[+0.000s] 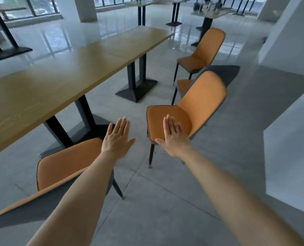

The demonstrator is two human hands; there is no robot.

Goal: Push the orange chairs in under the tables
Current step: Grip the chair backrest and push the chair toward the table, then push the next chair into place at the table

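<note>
Beside the long wooden tables (pixel 73 71), which stood end to end on dark pedestal bases, you held both bare arms stretched forward over the grey floor (pixel 165 201). Your left hand (pixel 117 139) was flat, fingers straight and together, thumb out, gripping nothing; it hung above the edge of the nearest orange chair (pixel 66 162), whether touching it could not be told. That chair sat at lower left, its seat near the table's pedestal but not tucked under the top. Your right hand (pixel 174 137) was likewise spread flat and empty, seen in front of the seat of the second orange chair (pixel 192 107), contact uncertain. This second chair stood clear of the table, its backrest away from the table. Behind it a third orange chair (pixel 185 85) was mostly hidden, only part of its seat and grey back showing. A fourth orange chair (pixel 204 50) stood farther off, also well apart from the table.
</note>
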